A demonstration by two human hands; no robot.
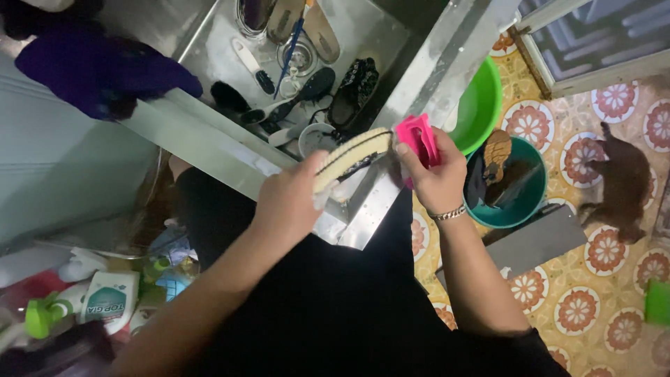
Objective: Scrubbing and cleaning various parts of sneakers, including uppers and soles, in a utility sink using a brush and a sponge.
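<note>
My left hand [289, 199] grips a pale sandal [352, 152] with a cream sole and a dark strap, held over the front rim of a steel sink [223, 150]. My right hand [436, 178], with a metal bracelet at the wrist, holds a bright pink scrub brush [417, 137] against the sandal's far end. Inside the sink lie more footwear, a dark patterned shoe [354, 91], a tan sole [322, 31], a blue-handled brush [292, 43] and a round drain [300, 57].
To the right stand a green basin [480, 108] and a teal bucket [513, 202] with items in it on a floral tiled floor. A brown cat [623, 183] sits beyond them. Bottles and cleaning packs [105, 300] crowd the lower left. A purple cloth [98, 70] lies upper left.
</note>
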